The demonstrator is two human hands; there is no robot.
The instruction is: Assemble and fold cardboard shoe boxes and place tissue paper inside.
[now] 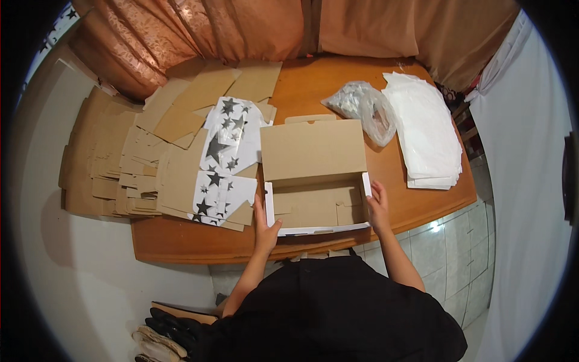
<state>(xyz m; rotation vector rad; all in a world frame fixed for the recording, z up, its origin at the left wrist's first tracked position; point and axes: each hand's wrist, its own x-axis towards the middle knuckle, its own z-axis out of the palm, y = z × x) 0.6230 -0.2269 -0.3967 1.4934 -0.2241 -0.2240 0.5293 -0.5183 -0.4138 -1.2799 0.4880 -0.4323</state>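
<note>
A folded cardboard box, brown inside with white outer edges, sits near the front edge of the wooden table. Its lid stands raised at the back, and the inside holds nothing that I can see. My left hand grips the box's left wall near the front corner, fingers along the outside and thumb toward the front. On the opposite side my right hand clasps the right wall, with its fingertips near the top edge. Part of the fingers of each hand is hidden against the box.
Flat cardboard blanks pile up at left, overhanging the table; some show white sides with black stars. A clear plastic bag lies behind the box. White sheets are stacked at right. Orange curtains hang behind the wooden table.
</note>
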